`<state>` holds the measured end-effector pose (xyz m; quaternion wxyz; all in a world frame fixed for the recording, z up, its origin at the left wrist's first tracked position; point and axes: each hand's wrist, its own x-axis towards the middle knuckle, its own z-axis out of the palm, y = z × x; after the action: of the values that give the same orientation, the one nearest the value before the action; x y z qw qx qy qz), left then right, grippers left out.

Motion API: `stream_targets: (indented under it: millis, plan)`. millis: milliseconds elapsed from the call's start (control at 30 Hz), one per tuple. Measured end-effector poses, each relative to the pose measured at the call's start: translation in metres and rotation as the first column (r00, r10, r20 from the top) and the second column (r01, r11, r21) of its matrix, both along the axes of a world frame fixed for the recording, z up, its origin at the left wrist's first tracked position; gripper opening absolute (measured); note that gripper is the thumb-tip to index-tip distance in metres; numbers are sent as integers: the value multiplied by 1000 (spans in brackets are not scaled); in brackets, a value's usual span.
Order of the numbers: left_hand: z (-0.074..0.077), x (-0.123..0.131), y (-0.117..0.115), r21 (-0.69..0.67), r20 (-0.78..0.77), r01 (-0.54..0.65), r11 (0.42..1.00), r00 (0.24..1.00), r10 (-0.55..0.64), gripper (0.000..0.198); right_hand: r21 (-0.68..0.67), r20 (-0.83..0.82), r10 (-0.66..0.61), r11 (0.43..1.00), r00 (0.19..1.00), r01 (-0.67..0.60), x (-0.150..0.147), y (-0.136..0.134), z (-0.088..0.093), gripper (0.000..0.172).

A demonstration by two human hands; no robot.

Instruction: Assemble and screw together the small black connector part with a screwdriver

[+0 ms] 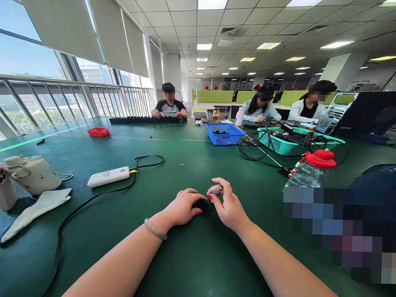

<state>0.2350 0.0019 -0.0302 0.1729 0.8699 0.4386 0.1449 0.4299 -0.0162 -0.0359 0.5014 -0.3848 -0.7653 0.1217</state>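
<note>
My left hand (pixel 184 207) rests on the green table, its fingers closed around a small black part (pixel 201 204) whose shape is mostly covered. In my right hand (pixel 230 208) a small screwdriver (pixel 217 191) is pinched between thumb and fingers. It is tilted, with its handle toward the upper right and its tip pointing down at the black part. Whether the tip touches the part cannot be made out.
A white power bank (pixel 108 177) with a black cable lies left, near a pale bottle (pixel 34 173) and a cloth (pixel 36 212). Ahead are a red tray (pixel 98 132), a blue basket (pixel 224 140) and a teal basket (pixel 282 147) of cables. A red-capped bottle (pixel 306 174) stands right. Several people sit beyond.
</note>
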Motion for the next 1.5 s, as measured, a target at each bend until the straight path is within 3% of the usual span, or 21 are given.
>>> stream_targets:
  millis: [333,600,1100,1267,1500]
  plan:
    - [3,0,2,73,6,5,997,1000,-6,38,42,-10,57,998,998,-57,1,-2,1,44]
    - [0,-4,8,48,28,-19,999,999,18,42,240,-232,-105,957,967,161,7,-2,4,36]
    - [0,-5,12,-10,59,-12,1000,998,13,42,85,-159,-123,987,980,138,7,6,-6,33]
    - [0,-4,12,-14,43,-23,1000,999,24,47,44,-107,-115,992,988,120,8,4,-6,40]
    - [-2,-5,12,11,34,-20,1000,999,20,50,126,-132,-108,984,985,125,6,-4,-3,44]
